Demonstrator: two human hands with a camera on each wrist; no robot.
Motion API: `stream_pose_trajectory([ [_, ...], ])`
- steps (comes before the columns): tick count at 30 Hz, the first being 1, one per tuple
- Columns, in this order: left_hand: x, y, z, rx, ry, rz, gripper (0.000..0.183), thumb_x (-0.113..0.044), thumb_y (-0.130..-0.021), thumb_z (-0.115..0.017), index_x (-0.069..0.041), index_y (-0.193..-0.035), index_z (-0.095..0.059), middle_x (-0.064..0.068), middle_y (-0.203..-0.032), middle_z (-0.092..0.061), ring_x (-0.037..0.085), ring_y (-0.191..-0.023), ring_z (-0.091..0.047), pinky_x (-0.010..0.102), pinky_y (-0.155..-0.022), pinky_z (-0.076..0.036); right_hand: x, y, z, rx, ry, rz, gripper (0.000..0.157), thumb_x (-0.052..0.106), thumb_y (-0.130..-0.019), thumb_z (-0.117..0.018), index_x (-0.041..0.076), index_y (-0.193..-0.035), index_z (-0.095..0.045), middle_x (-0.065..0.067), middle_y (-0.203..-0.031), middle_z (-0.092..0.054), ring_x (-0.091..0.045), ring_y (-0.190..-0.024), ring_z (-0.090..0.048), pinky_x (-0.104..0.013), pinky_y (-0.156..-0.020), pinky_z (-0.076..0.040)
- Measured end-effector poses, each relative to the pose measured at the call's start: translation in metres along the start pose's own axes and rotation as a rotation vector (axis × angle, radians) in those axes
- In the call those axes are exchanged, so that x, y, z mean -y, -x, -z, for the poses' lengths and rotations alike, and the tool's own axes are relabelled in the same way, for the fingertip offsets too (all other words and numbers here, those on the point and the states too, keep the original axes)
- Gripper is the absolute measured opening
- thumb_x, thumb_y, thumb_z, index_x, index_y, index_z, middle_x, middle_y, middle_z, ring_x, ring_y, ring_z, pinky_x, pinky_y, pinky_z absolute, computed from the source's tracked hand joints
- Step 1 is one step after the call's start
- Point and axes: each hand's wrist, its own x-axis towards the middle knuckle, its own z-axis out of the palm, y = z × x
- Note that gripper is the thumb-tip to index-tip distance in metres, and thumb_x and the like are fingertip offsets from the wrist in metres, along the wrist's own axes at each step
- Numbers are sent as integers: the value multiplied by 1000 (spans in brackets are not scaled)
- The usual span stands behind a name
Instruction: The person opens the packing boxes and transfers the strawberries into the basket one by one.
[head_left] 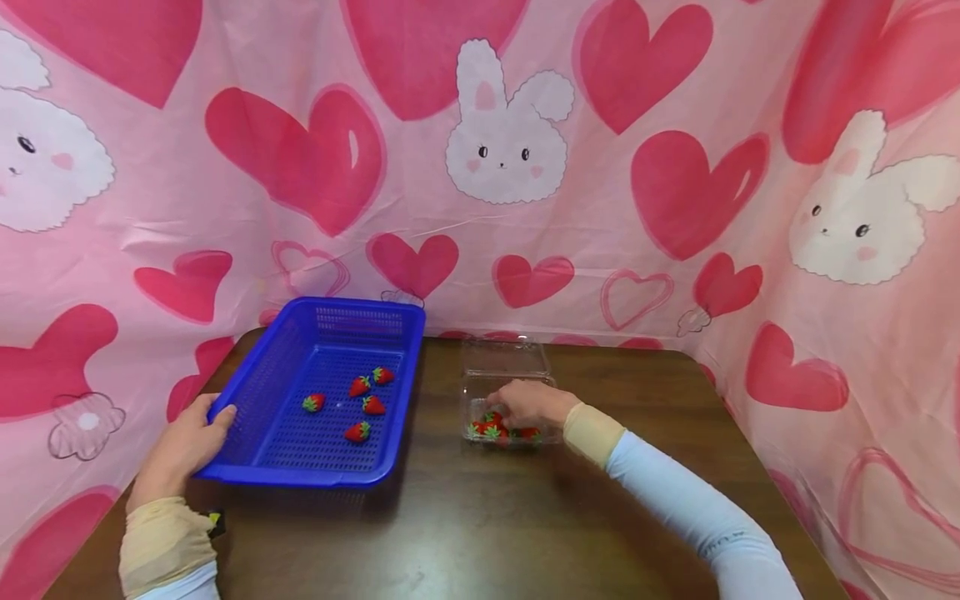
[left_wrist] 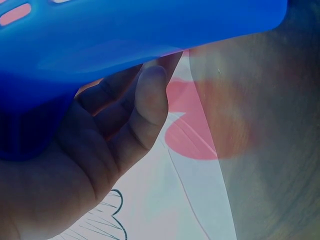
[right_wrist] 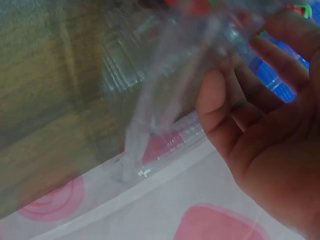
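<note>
Five strawberries [head_left: 360, 404] lie loose in the blue basket [head_left: 285, 379] at centre left of the head view, where the left hand [head_left: 183, 446] grasps the basket's near left rim, while more strawberries sit in the clear plastic box [head_left: 504, 367] at centre, directly under the curled fingers [head_left: 504, 400] of the right hand [head_left: 534, 404] on the worktop [head_left: 480, 517]. Whether those fingers grasp a berry I cannot tell (the right wrist view is blurred). Only the left wrist view shows fingers [left_wrist: 150, 97] curled beneath the rim.
</note>
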Motion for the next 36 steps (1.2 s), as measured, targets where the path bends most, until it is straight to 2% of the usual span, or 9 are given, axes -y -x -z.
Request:
stream_pose_trajectory([
  [5, 0, -2, 0, 16, 22, 10, 59, -35, -105, -34, 13, -139, -31, 41, -123, -49, 50, -100, -54, 58, -84, -45, -3, -2, -3, -5, -11, -5, 33, 20, -90, -71, 19, -123, -69, 2, -106, -72, -13, -84, -63, -36, -87, -57],
  [12, 0, -2, 2, 10, 11, 6, 59, -34, -105, -35, 13, -139, -31, 42, -123, -48, 52, -100, -54, 61, -85, -44, -7, -9, -6, 8, -68, -6, 32, 23, -90, -72, 19, -121, -69, 4, -99, -70, -11, -79, -59, -33, -84, -57],
  [18, 0, -1, 2, 19, 9, 14, 59, -35, -105, -34, 12, -140, -30, 42, -123, -48, 52, -100, -55, 60, -84, -46, -10, -12, -8, -24, -75, -5, 23, 25, -89, -72, 14, -108, -69, 4, -85, -66, -11, -70, -56, -27, -70, -54],
  [23, -1, -1, 1, 22, 17, 19, 59, -36, -105, -34, 12, -140, -30, 42, -124, -48, 51, -101, -55, 60, -85, -45, -14, -12, -7, -88, -73, -22, 25, 29, -89, -73, 11, -105, -64, 5, -82, -62, -10, -69, -54, -25, -65, -50],
  [29, -1, -1, 0, 28, 21, 26, 59, -35, -105, -34, 13, -139, -30, 41, -121, -50, 48, -98, -56, 58, -83, -46, -17, -8, -2, -162, -149, -38, 31, 28, -86, -76, 14, -107, -58, 4, -84, -61, -12, -70, -56, -25, -65, -52],
  [36, 0, -2, 0, 24, 28, 28, 60, -35, -105, -34, 13, -139, -30, 41, -121, -51, 48, -98, -57, 58, -83, -46, -15, -11, 8, -406, -167, 56, 25, 23, -85, -73, 14, -96, -53, 4, -75, -53, -12, -65, -49, -24, -57, -45],
])
